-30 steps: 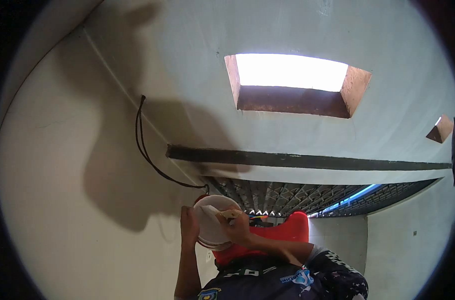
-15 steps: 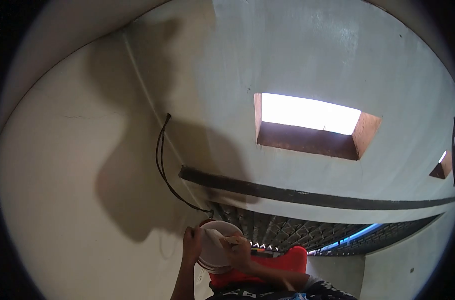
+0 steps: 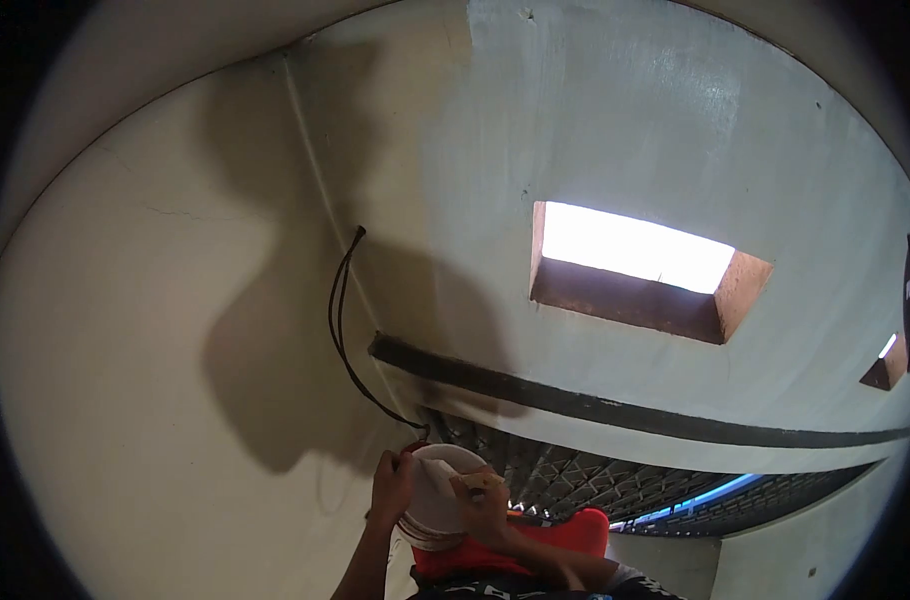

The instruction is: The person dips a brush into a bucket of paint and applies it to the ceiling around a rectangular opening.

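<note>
A dark band [image 3: 575, 402] runs between a bright opening [image 3: 635, 245] and metal latticework [image 3: 575, 475] — a black cable [image 3: 353, 375] hanging nearby.

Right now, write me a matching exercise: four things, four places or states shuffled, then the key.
1. White round bucket
2. Pale-handled hand tool
3. Thin dark cable
4. Bright rectangular wall opening

A. Above the dark horizontal band
B. Curving down, partly doubled
C. Gripped by the bare left hand
D. Held in the bare right hand

Pairs: 1-C, 2-D, 3-B, 4-A
</note>
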